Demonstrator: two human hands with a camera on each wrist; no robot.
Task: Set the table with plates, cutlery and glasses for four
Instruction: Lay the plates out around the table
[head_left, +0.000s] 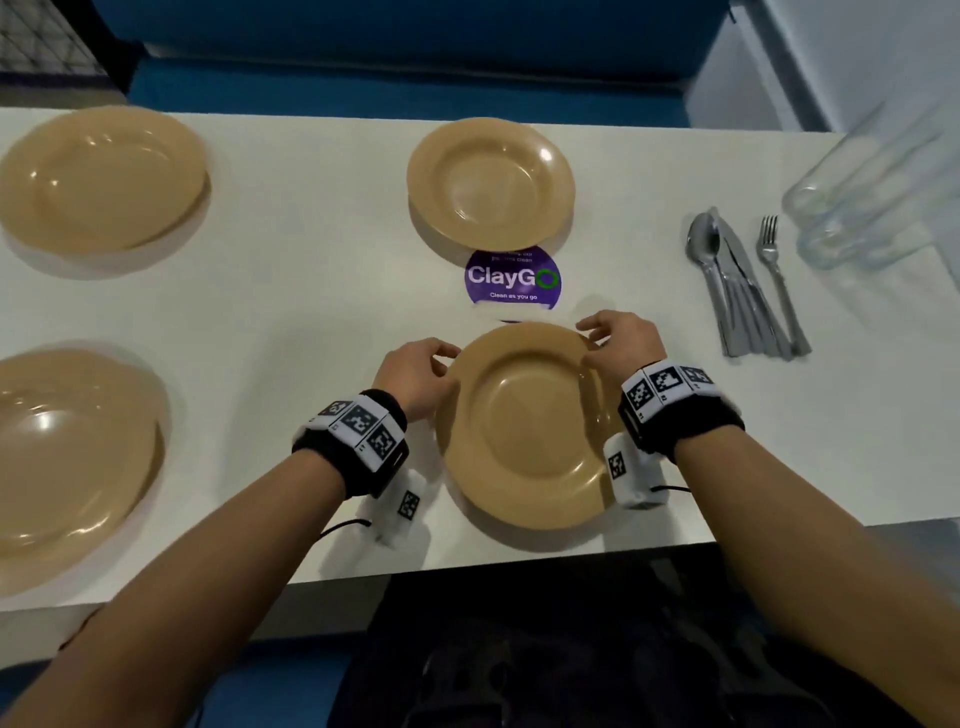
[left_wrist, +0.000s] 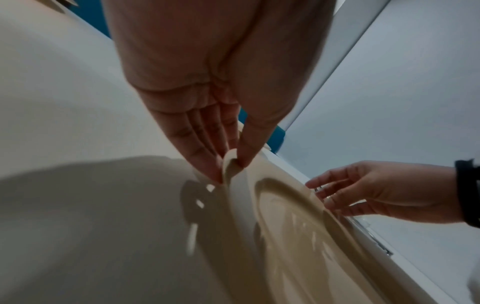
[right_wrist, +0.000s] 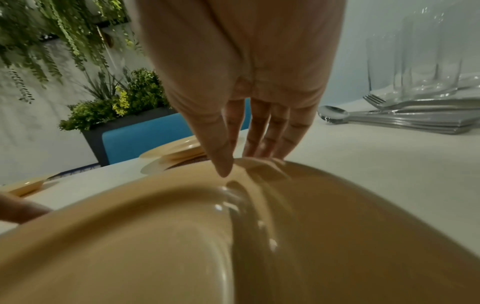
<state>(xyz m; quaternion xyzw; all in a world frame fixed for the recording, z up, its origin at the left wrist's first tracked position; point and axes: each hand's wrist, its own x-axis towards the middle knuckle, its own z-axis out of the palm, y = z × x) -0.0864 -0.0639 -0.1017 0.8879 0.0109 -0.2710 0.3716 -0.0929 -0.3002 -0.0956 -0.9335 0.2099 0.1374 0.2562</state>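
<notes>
Several tan plates lie on the white table. The nearest plate sits at the front edge. My left hand pinches its left rim between thumb and fingers, plainly seen in the left wrist view as the left hand on the plate. My right hand holds the far right rim; the right wrist view shows this right hand with the thumb on top and fingers behind the edge of the plate. Other plates lie at the far middle, far left and near left.
A stack of spoons and knives and a fork lie to the right, with clear glasses beyond them. A purple round sticker lies between the two middle plates. A blue bench runs along the far side.
</notes>
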